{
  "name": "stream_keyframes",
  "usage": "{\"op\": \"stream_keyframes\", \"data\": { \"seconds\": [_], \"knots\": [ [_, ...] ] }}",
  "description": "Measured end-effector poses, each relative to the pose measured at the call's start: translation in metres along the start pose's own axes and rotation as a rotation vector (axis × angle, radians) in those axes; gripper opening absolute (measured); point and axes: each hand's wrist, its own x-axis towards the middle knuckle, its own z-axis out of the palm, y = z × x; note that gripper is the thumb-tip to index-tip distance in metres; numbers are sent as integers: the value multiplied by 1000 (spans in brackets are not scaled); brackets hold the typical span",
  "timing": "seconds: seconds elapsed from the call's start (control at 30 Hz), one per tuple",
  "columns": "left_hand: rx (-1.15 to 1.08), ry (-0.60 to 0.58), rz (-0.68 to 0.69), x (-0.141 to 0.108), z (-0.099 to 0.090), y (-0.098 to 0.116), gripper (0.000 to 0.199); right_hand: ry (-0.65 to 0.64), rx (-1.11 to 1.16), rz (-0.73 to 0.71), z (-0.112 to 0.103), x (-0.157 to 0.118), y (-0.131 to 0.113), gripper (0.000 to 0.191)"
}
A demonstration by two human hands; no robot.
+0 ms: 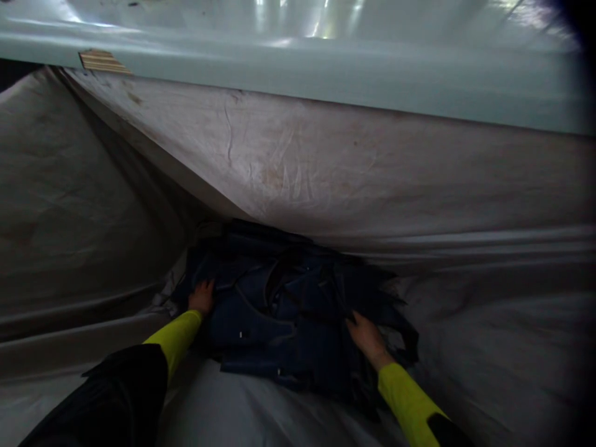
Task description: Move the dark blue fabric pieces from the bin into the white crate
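Observation:
A loose pile of dark blue cloth pieces (274, 310), with flaps and strap-like edges, lies low in a cloth-lined hollow. At the pile's left side, my left hand (202, 297) is closed on the dark fabric, its fingertips partly lost in the shadow. My right hand (366, 335) grips the right part of the same pile, thumb and fingers pressed on the cloth. Small pale marks show on a few pieces. Dim light hides how the layers are folded and what lies beneath them.
Grey-white lining cloth (302, 161) slopes down around the pile on several sides. Across the top runs a shiny pale green table edge (298, 68), with a chipped spot showing striped brown layers (105, 61) at the left.

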Motion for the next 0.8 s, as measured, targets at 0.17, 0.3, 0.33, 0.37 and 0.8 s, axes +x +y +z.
{"op": "stream_keyframes", "data": {
  "seconds": [0.17,0.3,0.33,0.37,0.8],
  "knots": [
    [-16,-10,-70,25,-14,17,46,36,69,-9,-1,0,13,51],
    [-77,-10,211,16,-52,35,42,149,127,27,-34,5,27,50],
    [-80,-40,328,3,-56,46,36,187,133,38,-46,5,26,50],
    [-82,-97,458,-14,-54,59,31,223,145,43,-60,4,22,49],
    [-252,-300,891,-83,-6,82,35,-64,237,-280,35,-29,-125,47]
  ]
}}
